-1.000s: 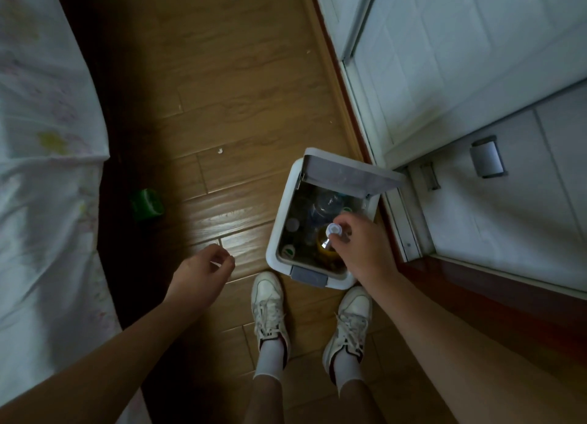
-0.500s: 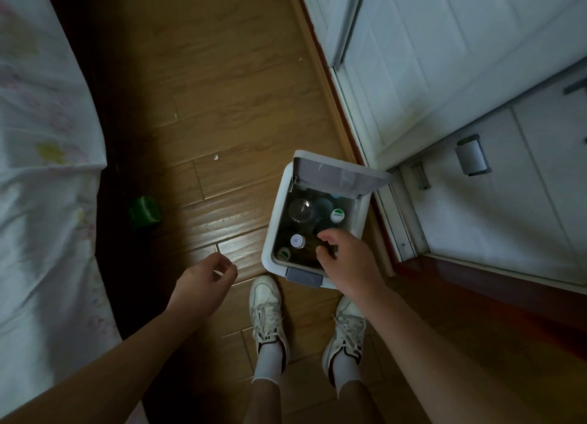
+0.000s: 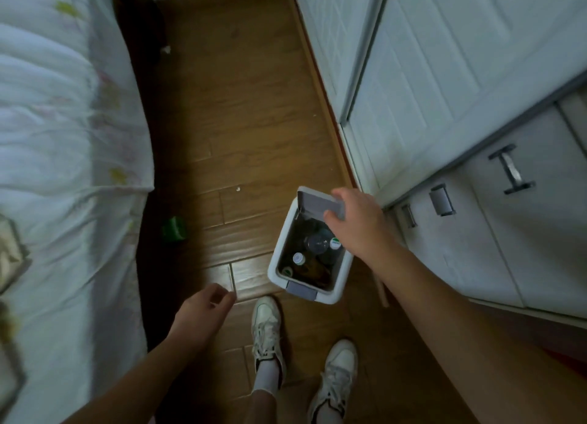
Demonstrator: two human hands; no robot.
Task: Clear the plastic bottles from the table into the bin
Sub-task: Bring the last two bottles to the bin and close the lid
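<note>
A small white bin (image 3: pixel 275 266) stands on the wooden floor in front of my feet, its grey lid (image 3: pixel 313 202) tipped up at the far side. Inside lie several plastic bottles (image 3: pixel 317 244), one with a white cap (image 3: pixel 298 258). My right hand (image 3: pixel 355 226) reaches over the bin's far right corner, thumb and fingers pinched on the lid's edge. My left hand (image 3: pixel 203 312) hangs to the left of the bin, above the floor, loosely curled and holding nothing.
A bed with a white cover (image 3: pixel 63 137) fills the left side. A small green object (image 3: pixel 174 229) lies on the floor by the bed. White cupboard doors (image 3: pixel 444 58) and drawers with handles (image 3: pixel 476 233) line the right. My white shoes (image 3: pixel 266 328) stand just before the bin.
My right hand let the bottle go inside the bin, then rose and moved to the lid at the far side. The view has tilted up. My left hand stayed put.
</note>
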